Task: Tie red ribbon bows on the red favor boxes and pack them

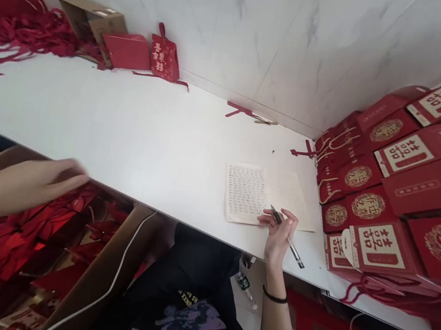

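Observation:
In my right hand [280, 234] is a pen [295, 252], its shaft slanting down to the right between the closed fingers. The hand rests over the lower edge of an opened notebook [243, 191]. Rows of small handwriting fill the left page; the right page looks mostly blank. My left hand [55, 177] is slightly blurred near the table's front edge, fingers stretched out, with nothing seen in it. Below it stands an open cardboard box [102, 266] holding red ribbons [13, 243] and other red items.
Stacked red gift boxes [407, 185] crowd the right of the white table [157, 137]. At the back left are a pile of red ribbons [35, 30], a small cardboard box [101, 21] and a red pouch [165, 59]. A white cable [120, 272] crosses the open box.

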Motion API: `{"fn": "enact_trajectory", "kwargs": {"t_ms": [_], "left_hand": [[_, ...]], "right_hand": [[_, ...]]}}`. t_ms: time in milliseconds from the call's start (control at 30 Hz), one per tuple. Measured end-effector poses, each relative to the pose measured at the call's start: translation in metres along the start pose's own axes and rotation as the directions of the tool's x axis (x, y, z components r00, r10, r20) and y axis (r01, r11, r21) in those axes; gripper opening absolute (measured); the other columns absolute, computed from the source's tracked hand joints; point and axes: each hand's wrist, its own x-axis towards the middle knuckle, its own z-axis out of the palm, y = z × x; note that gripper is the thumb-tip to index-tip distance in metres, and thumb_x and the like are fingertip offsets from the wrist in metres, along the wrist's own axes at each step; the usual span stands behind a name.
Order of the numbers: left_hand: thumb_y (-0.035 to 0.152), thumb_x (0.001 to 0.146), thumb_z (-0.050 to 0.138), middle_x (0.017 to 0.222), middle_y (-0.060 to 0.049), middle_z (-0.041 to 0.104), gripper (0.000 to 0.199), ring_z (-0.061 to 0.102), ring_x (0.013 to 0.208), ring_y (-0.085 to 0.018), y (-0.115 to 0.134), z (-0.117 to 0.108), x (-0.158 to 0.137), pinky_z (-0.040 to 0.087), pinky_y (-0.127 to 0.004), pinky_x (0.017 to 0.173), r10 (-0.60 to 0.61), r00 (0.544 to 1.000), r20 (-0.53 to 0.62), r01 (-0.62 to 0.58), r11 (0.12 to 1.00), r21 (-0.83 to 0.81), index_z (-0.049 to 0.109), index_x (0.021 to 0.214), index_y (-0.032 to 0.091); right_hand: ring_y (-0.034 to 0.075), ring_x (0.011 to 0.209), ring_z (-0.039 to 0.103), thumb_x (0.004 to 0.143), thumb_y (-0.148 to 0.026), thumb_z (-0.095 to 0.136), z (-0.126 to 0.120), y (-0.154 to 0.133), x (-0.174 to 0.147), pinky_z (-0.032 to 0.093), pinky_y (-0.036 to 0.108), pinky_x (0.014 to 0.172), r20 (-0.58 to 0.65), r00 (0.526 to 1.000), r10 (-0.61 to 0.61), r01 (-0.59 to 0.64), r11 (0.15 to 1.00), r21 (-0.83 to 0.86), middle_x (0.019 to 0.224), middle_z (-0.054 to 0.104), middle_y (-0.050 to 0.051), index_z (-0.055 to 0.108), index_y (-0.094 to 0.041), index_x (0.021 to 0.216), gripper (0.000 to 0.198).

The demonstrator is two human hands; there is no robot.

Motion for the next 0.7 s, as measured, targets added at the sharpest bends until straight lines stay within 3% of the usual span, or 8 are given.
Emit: {"fn": "enact_trajectory", "kwargs": {"t_ms": [67,167,233,300,367,467,567,700], "left_hand": [[0.023,0.075,0.062,0.075,0.008,0.063,0.012,0.053,0.074,-0.007,0.065,0.023,0.028,0.035,-0.012,0.068,0.265,0.959,0.104,-0.267,0.964,0.011,0.065,0.081,0.013],[0.024,0.073,0.061,0.077,0.002,0.065,0.012,0.054,0.071,-0.01,0.16,0.083,0.062,0.037,-0.015,0.063,0.508,0.795,0.331,-0.506,0.857,-0.1,0.065,0.076,0.013],[0.025,0.077,0.054,0.085,-0.002,0.066,0.017,0.057,0.076,-0.015,0.211,0.129,0.08,0.042,-0.022,0.07,0.619,0.592,0.517,-0.68,0.728,-0.092,0.065,0.085,0.015],[0.026,0.075,0.055,0.106,-0.008,0.063,0.026,0.056,0.099,-0.021,0.245,0.167,0.094,0.042,-0.03,0.085,0.656,0.454,0.603,-0.798,0.6,-0.052,0.063,0.097,0.016],[0.032,0.07,0.06,0.131,-0.011,0.049,0.042,0.043,0.122,-0.027,0.262,0.194,0.105,0.033,-0.042,0.101,0.614,0.407,0.676,-0.839,0.544,0.012,0.059,0.11,0.021],[0.041,0.063,0.066,0.152,-0.007,0.018,0.069,0.014,0.139,-0.03,0.261,0.214,0.113,0.005,-0.057,0.109,0.518,0.373,0.77,-0.84,0.541,0.044,0.045,0.127,0.029],[0.043,0.058,0.069,0.155,-0.004,-0.001,0.088,-0.008,0.141,-0.03,0.25,0.218,0.113,-0.01,-0.058,0.107,0.499,0.339,0.798,-0.842,0.539,0.021,0.032,0.137,0.032],[0.045,0.054,0.071,0.154,-0.004,-0.01,0.1,-0.016,0.139,-0.032,0.243,0.22,0.11,-0.014,-0.059,0.105,0.49,0.329,0.807,-0.848,0.529,0.025,0.023,0.141,0.033]], "right_hand": [[0.014,0.058,0.057,0.086,-0.057,0.043,0.004,0.003,0.007,0.044,0.026,0.053,0.026,0.999,0.039,-0.038,0.999,-0.039,0.075,0.061,0.002,0.044,-0.019,0.09,0.038],[0.013,0.055,0.052,0.085,-0.056,0.047,0.013,0.006,0.013,0.041,0.025,0.052,0.122,0.986,0.11,-0.09,0.983,-0.157,0.067,0.059,0.002,0.048,-0.019,0.077,0.038],[0.013,0.054,0.052,0.082,-0.053,0.053,0.018,0.008,0.013,0.041,0.024,0.052,0.192,0.969,0.152,-0.107,0.968,-0.227,0.062,0.058,0.0,0.047,-0.02,0.069,0.036],[0.014,0.054,0.053,0.079,-0.05,0.058,0.02,0.011,0.013,0.04,0.024,0.053,0.212,0.961,0.179,-0.116,0.953,-0.279,0.058,0.057,-0.001,0.046,-0.02,0.066,0.034],[0.014,0.054,0.054,0.076,-0.047,0.061,0.021,0.013,0.013,0.04,0.025,0.052,0.18,0.967,0.178,-0.119,0.947,-0.299,0.056,0.057,-0.001,0.046,-0.021,0.066,0.032],[0.016,0.056,0.057,0.074,-0.045,0.062,0.021,0.014,0.013,0.042,0.025,0.053,0.133,0.976,0.171,-0.124,0.944,-0.306,0.058,0.058,0.0,0.046,-0.021,0.067,0.03],[0.015,0.052,0.056,0.075,-0.044,0.061,0.021,0.009,0.013,0.041,0.024,0.05,0.132,0.972,0.196,-0.148,0.94,-0.308,0.054,0.057,-0.001,0.042,-0.021,0.063,0.032],[0.01,0.042,0.045,0.078,-0.04,0.058,0.022,0.001,0.013,0.035,0.022,0.047,0.118,0.973,0.199,-0.135,0.903,-0.407,0.043,0.05,-0.004,0.035,-0.021,0.054,0.038]]}}
